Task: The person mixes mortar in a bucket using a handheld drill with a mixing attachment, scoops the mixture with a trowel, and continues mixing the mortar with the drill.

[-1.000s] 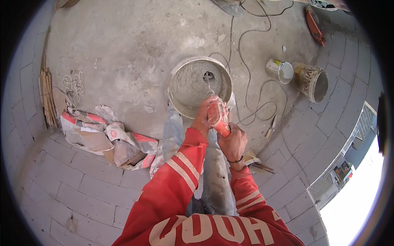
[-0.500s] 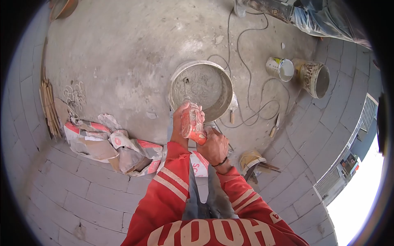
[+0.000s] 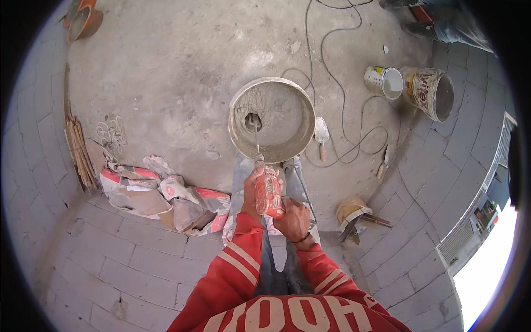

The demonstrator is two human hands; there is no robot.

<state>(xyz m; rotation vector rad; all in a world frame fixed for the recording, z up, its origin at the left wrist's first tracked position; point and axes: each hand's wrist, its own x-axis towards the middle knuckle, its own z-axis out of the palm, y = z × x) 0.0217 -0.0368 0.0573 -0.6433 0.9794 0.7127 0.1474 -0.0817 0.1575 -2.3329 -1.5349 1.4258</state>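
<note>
Both of my hands grip a red, dust-covered power drill (image 3: pixel 270 193). My left hand (image 3: pixel 250 191) wraps round the front of its body from the left. Round the rear grip is my right hand (image 3: pixel 294 221), closed, with a dark band at the wrist. From the chuck a thin mixing rod (image 3: pixel 257 141) reaches into a round tub (image 3: pixel 237 138). Grey wet mortar (image 3: pixel 285 113) lies in the tub, with a dark hollow around the rod's end at its left side. My legs stand close against the tub's near side.
A trowel (image 3: pixel 321 133) lies just right of the tub, with a cable (image 3: pixel 344 119) looping beyond it. Farther right are a white bucket (image 3: pixel 376 82), a larger bucket (image 3: pixel 417 91) and a knife-like tool (image 3: pixel 384 163). Torn bags (image 3: pixel 144 191) line the left wall. Another person's leg (image 3: pixel 459 34) shows top right.
The drill and both hands have drawn back towards me, showing more of the rod. A hollow has formed in the mortar. The other person's legs have shifted farther off to the upper right.
</note>
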